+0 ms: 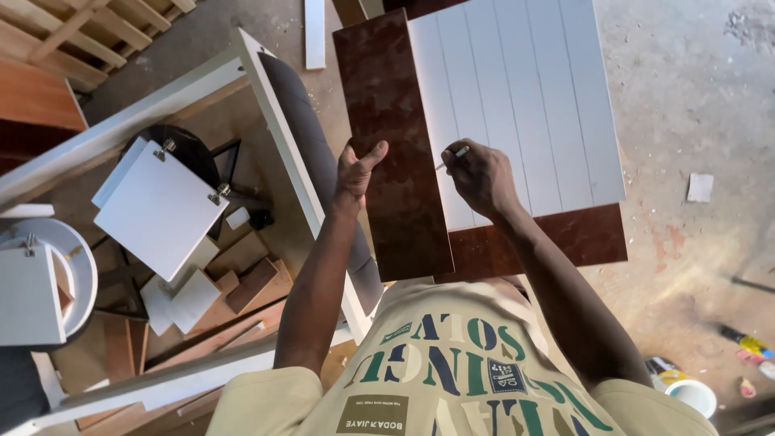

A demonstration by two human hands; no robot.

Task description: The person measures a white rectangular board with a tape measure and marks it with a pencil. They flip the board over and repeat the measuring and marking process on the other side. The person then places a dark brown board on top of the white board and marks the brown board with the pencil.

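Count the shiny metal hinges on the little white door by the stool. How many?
2. One hinge sits at the top corner of the small white door, the other hinge at its right corner. More may be hidden.

Beige short-sleeved printed T-shirt; bare forearms
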